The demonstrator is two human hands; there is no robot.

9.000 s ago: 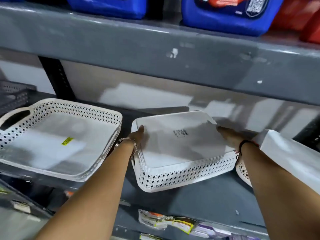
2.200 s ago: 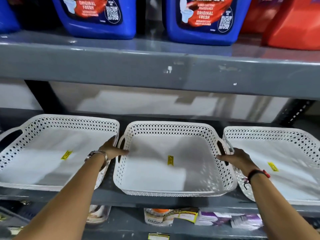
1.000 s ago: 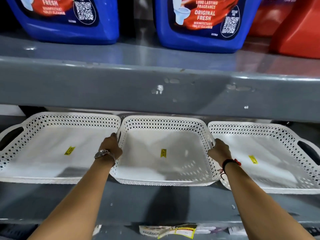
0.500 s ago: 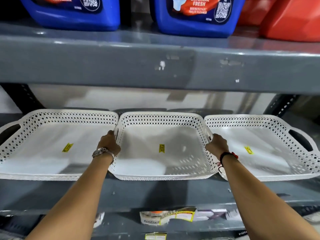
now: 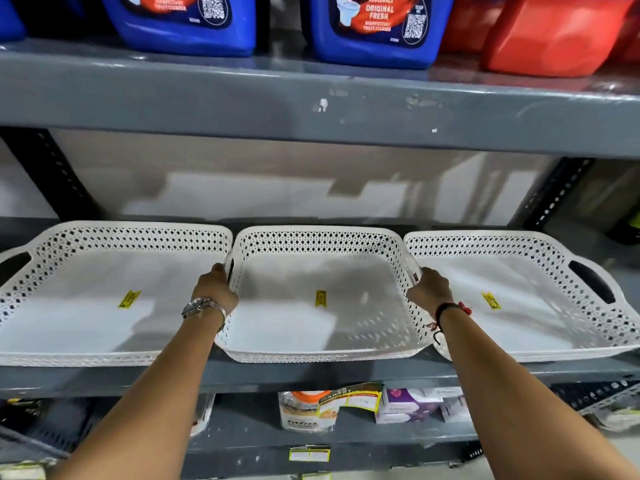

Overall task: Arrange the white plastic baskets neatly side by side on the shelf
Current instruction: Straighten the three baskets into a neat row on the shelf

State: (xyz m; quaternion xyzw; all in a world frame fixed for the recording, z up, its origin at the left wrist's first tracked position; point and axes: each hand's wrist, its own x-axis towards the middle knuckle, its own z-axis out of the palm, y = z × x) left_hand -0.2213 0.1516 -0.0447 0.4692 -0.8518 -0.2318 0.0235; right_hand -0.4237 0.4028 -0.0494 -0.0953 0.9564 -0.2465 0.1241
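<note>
Three white perforated plastic baskets stand in a row on the grey shelf (image 5: pixel 311 374), rims touching. The middle basket (image 5: pixel 318 239) has a yellow sticker on its floor. My left hand (image 5: pixel 216 287), with a wristwatch, grips its left handle. My right hand (image 5: pixel 429 287), with a dark and red wristband, grips its right handle. The left basket (image 5: pixel 131 233) and the right basket (image 5: pixel 485 239) sit flat on either side, each with a yellow sticker inside.
The shelf above (image 5: pixel 311 102) carries blue cleaner jugs (image 5: pixel 374 26) and red jugs (image 5: pixel 554 32) and hangs low over the baskets. Black slotted uprights (image 5: pixel 52 171) stand at both back corners. Packaged goods (image 5: pixel 332 407) lie on the shelf below.
The middle basket, earlier upside down and then apart from its neighbours, now sits upright and close between them. Over the last second my hands stay on its handles; the view shifts slightly.
</note>
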